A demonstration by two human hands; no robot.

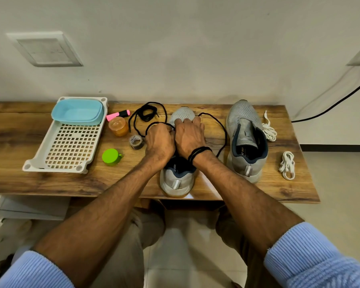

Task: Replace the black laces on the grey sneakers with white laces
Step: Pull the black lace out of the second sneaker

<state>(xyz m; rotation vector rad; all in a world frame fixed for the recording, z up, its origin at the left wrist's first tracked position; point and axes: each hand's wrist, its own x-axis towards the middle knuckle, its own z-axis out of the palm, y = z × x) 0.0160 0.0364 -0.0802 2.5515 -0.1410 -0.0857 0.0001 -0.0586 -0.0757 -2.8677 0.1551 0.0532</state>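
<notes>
Blue sleeves (312, 256), bare forearms reach over wood-grain table (216, 187) vs off-white wall (175, 48) w/ switch plate (44, 48), black cable (330, 107) at R. L hand (159, 140) clenches black lace (225, 132) of near grey sneaker (176, 179); R hand (190, 136) lies fingers-down on its upper, grip not visible. Second sneaker (245, 142) unlaced, white laces (287, 165) beside it; collar lettering unreadable.

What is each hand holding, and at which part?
The left hand grips the black lace near where it leaves the sneaker. The right hand rests on the sneaker's front; whether it pinches anything cannot be told.
</notes>
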